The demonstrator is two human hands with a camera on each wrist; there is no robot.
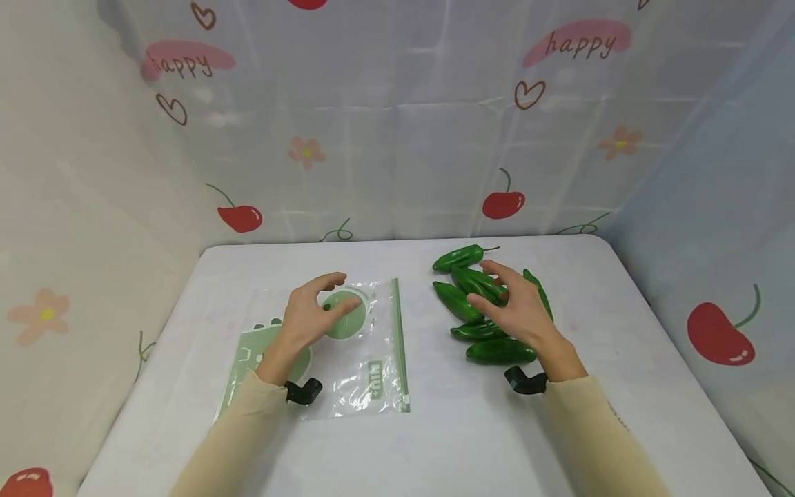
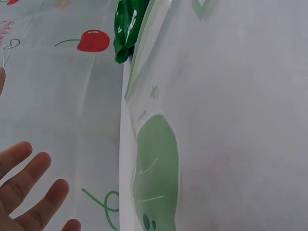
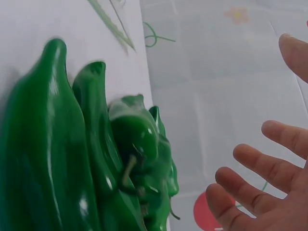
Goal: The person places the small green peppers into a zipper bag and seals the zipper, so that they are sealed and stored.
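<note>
Hovering left hand (image 1: 306,314) over clear bag (image 1: 338,362), right hand (image 1: 522,310) over green peppers (image 1: 477,332) | fingers of both spread, gripping nothing | probably best lifted 1 at a time round the middle; glossy skin may slip | bag lies flat left of peppers; green strip (image 1: 400,345) nearest them; no contents seen

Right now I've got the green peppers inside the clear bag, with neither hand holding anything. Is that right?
Not quite: the green peppers are not inside the clear bag. The head view shows them lying loose on the white table, to the bag's right. Neither the left hand nor the right hand holds anything.
</note>
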